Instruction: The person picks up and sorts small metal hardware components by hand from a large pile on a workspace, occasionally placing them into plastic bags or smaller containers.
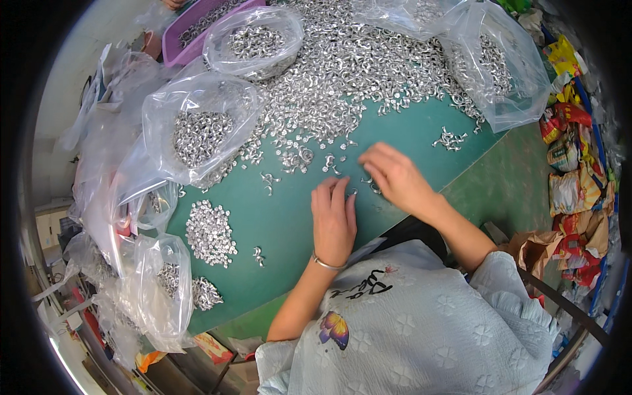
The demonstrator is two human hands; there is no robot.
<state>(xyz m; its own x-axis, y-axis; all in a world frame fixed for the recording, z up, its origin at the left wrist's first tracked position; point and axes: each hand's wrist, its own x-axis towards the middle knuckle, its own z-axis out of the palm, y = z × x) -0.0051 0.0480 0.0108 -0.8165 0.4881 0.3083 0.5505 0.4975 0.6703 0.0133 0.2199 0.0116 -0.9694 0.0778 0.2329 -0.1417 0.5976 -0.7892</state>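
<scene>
Green table [289,250] as landmark. Left hand [332,220] lies palm down on the table near its front edge, fingers together and stretched flat, fingertips touching a few loose small silver metal parts [332,164]; nothing pinched that I can see. A thin silver bangle [327,264] sits on that wrist. Right hand [395,176] is just beside it, toward the table's right edge, fingers extended and slightly spread over scattered parts; whether any part is held under the fingertips I cannot tell.

Big heap of metal parts [349,66] covers the table's far side. A separate small pile [209,234] sits on the table's left part, well apart from both hands. Clear plastic bags [197,125] holding more parts stand along the table's left and far edges; another open bag [494,72] lies at the far right corner. A purple tray [172,41] sits at the far left. Crumpled snack wrappers [573,171] lie beyond the table's right edge.
</scene>
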